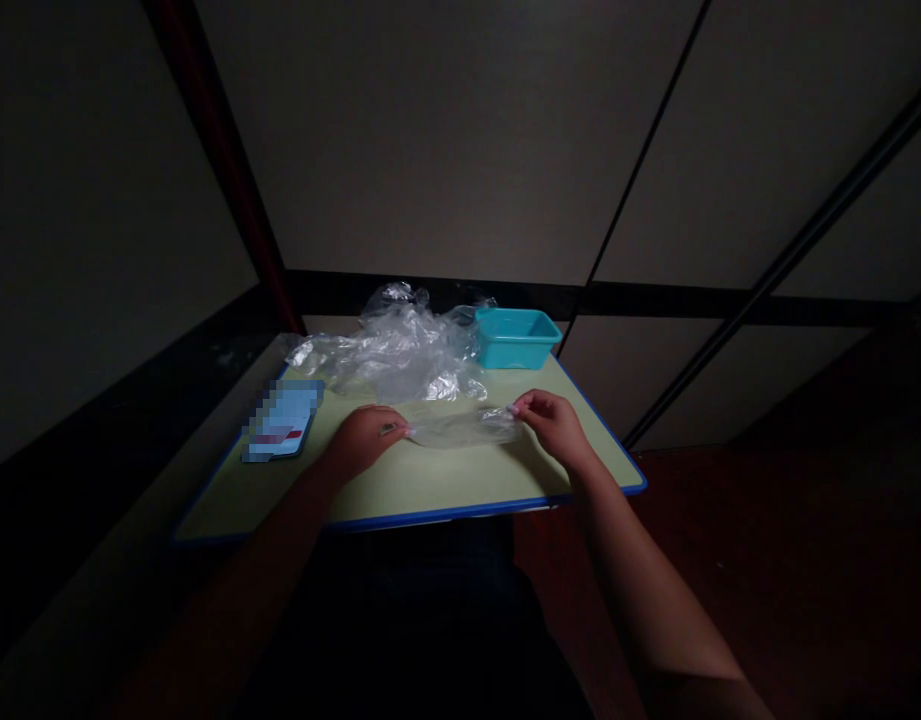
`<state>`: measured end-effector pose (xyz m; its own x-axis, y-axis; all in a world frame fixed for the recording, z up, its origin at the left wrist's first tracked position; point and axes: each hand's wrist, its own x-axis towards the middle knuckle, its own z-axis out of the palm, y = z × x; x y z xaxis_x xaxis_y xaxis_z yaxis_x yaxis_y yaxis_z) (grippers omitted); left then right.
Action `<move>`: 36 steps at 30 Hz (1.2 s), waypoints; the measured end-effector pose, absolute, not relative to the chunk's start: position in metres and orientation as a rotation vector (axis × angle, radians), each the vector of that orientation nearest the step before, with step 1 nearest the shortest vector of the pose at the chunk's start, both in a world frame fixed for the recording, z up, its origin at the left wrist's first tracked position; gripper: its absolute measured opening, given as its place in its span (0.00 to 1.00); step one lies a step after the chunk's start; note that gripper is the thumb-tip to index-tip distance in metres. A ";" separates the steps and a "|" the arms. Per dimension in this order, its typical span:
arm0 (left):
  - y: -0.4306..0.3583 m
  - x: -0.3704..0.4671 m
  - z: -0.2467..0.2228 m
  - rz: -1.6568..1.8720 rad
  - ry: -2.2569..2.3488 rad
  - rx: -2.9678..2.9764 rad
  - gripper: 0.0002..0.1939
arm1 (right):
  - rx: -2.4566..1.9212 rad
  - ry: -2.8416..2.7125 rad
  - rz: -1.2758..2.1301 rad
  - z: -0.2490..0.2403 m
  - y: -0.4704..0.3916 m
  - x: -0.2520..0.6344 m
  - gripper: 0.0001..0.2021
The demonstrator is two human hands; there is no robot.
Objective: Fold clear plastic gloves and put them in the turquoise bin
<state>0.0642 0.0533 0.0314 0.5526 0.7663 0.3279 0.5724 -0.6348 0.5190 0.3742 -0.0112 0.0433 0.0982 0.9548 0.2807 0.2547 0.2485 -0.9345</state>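
Observation:
A clear plastic bag [464,427] is stretched sideways between my two hands, low over the table. My left hand [366,438] pinches its left end between thumb and fingers. At the other end, my right hand [550,420] grips a bunched corner with its fingertips. Behind the bag lies a crumpled heap of clear plastic bags [404,345], which catches the light. A turquoise plastic basket [516,352] stands at the right of that heap, and its inside shows only in part.
The small table [430,490] has a pale yellow-green top and a blue edge. A phone [287,415] with a lit, blurred screen lies at the left. Pale panels [445,150] rise right behind the table. Dark red floor [767,540] shows at the right.

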 end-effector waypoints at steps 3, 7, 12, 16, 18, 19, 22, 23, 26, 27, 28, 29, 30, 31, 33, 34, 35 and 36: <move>0.058 0.051 0.038 0.707 1.163 2.517 0.10 | -1.277 -1.485 0.679 0.043 -0.002 0.369 0.17; 0.056 0.032 0.052 0.763 1.148 2.695 0.12 | -1.208 -1.642 0.445 0.049 0.001 0.360 0.16; 0.029 0.014 0.055 0.843 1.210 2.932 0.11 | -1.084 -2.002 0.140 0.045 -0.017 0.358 0.11; 0.010 0.007 0.031 0.787 1.247 2.965 0.08 | -1.138 -2.214 0.005 0.026 -0.032 0.362 0.10; 0.006 0.004 0.019 0.741 1.236 2.983 0.11 | -1.180 -2.278 -0.055 0.019 -0.039 0.364 0.10; 0.005 0.002 0.015 0.710 1.240 2.984 0.14 | -1.206 -2.302 -0.087 0.017 -0.042 0.365 0.09; 0.003 -0.003 0.010 0.591 1.261 2.951 0.25 | -1.249 -2.355 -0.132 0.017 -0.055 0.366 0.09; 0.002 -0.004 0.010 0.557 1.263 2.935 0.27 | -1.244 -2.365 -0.118 0.018 -0.059 0.367 0.10; -0.001 -0.007 0.011 0.512 1.263 2.885 0.29 | -1.270 -2.318 -0.043 0.022 -0.069 0.370 0.11; -0.003 -0.006 0.011 0.525 1.272 2.862 0.28 | -1.323 -2.261 -0.023 0.023 -0.070 0.371 0.11; -0.003 -0.005 0.012 0.547 1.284 2.838 0.26 | -1.395 -2.189 -0.004 0.022 -0.070 0.372 0.11; -0.004 -0.002 0.013 0.573 1.297 2.815 0.24 | -1.472 -2.110 0.019 0.021 -0.068 0.373 0.11; -0.004 0.002 0.014 0.601 1.308 2.794 0.23 | -1.546 -2.036 0.048 0.020 -0.066 0.373 0.10; -0.004 0.007 0.015 0.625 1.314 2.777 0.22 | -1.609 -1.980 0.084 0.018 -0.062 0.372 0.10; -0.003 0.021 0.018 0.664 1.300 2.752 0.21 | -1.697 -1.926 0.156 0.015 -0.054 0.369 0.09; -0.002 0.029 0.020 0.684 1.280 2.740 0.22 | -1.729 -1.923 0.184 0.014 -0.051 0.366 0.08; 0.000 0.036 0.021 0.704 1.252 2.726 0.22 | -1.758 -1.926 0.205 0.013 -0.048 0.363 0.08; 0.002 0.044 0.022 0.722 1.219 2.707 0.21 | -1.780 -1.932 0.221 0.014 -0.046 0.360 0.08</move>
<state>0.0440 0.0019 0.0221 0.5707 0.7259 0.3839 0.6854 -0.6786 0.2641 0.3597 -0.0458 0.0135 -0.0201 0.9684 0.2486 0.8872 0.1319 -0.4421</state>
